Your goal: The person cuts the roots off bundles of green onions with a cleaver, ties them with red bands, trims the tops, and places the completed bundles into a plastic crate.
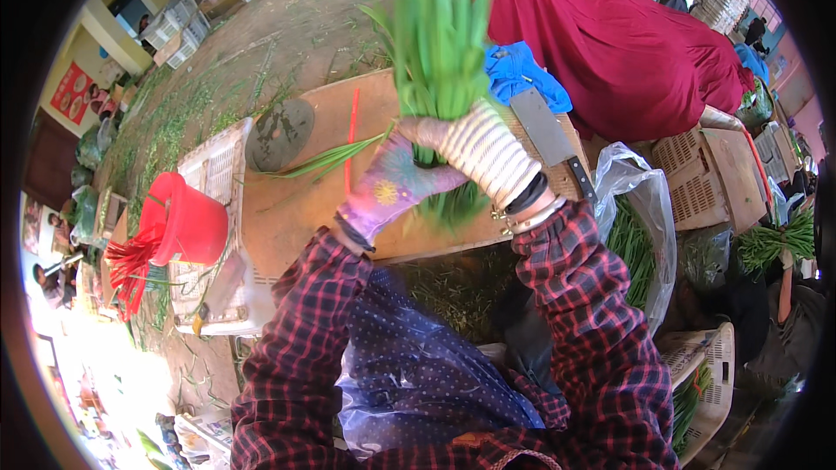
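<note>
Both gloved hands grip a thick bunch of long green leaves (439, 72), perhaps garlic chives, raised above a tan board (294, 222). My left hand (398, 183), in a purple patterned glove, wraps its lower part. My right hand (480, 143), in a striped glove, closes around it just above and to the right. The bunch's upper leaves are blurred. A few loose leaves (333, 155) stick out left over the board. One red tie strip (353, 137) lies across the board, left of my hands. A cleaver (543, 127) with a black handle rests at the right.
A red bucket (202, 222) with red strips (136, 261) hanging over its rim stands left on a white crate (212, 176). A round grey disc (281, 135) lies on the board. Blue cloth (526, 75), a maroon-covered heap (607, 46) and a plastic bag of greens (630, 241) are right. Other people work around.
</note>
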The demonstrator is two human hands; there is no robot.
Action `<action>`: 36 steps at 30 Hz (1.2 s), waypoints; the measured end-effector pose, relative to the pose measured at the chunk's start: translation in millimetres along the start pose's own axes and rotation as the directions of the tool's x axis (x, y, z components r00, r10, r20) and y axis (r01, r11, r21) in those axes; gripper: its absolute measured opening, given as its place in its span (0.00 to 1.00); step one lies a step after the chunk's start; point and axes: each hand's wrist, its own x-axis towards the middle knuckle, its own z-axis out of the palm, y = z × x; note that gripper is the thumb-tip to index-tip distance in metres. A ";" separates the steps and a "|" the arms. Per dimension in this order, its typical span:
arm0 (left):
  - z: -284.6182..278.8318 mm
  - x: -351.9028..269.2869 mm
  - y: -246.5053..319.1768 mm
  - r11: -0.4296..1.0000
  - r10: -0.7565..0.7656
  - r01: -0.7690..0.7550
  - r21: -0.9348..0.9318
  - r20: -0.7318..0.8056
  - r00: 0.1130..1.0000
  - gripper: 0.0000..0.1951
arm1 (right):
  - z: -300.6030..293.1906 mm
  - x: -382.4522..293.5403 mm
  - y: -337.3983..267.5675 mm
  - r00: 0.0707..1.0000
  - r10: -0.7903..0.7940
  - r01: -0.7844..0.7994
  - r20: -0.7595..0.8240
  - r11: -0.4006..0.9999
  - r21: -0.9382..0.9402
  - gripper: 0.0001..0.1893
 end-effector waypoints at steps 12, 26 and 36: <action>-27.5 -15.7 44.2 0.983 -0.089 0.116 0.142 -0.181 0.979 0.15 | 2.6 34.6 -48.1 0.967 0.009 -0.051 -0.254 0.985 -0.162 0.27; 0.8 -20.6 30.5 0.906 -0.271 0.062 -0.418 -0.464 0.843 0.10 | 15.3 -61.5 -106.9 0.931 0.001 -0.053 -0.365 0.990 -0.131 0.36; -24.8 -58.2 97.0 0.640 -0.105 -0.186 -0.745 -0.326 0.940 0.09 | 48.7 -149.5 -28.7 0.838 0.544 -0.232 -0.049 0.435 0.870 0.27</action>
